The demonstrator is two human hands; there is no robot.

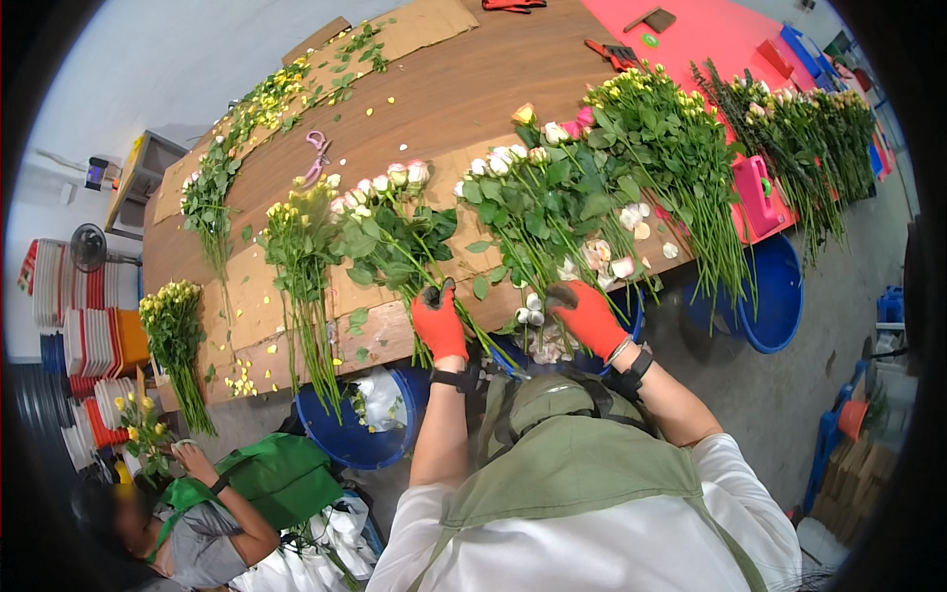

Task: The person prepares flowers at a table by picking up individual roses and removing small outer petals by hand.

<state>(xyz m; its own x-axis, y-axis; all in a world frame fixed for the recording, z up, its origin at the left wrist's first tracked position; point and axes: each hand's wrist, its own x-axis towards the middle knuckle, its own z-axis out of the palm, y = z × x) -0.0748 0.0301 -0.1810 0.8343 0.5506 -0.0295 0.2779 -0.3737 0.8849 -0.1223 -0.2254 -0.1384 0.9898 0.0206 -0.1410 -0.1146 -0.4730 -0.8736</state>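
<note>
My left hand, in a red glove with dark fingertips, is closed around rose stems at the table's near edge. Those stems belong to a leafy bunch of white-and-pink roses that lies with its heads away from me. My right hand, gloved alike, is at the lower stems of a second bunch of white roses. Its fingers curl downward, and whether they grip a stem is hidden. Small white round pieces sit just left of that hand, and loose pale petals lie above it.
Pink-handled scissors lie on the wooden table. Yellow spray roses are at the left, more at the right. Blue bins stand below the edge. A person in a green apron holds yellow roses at lower left.
</note>
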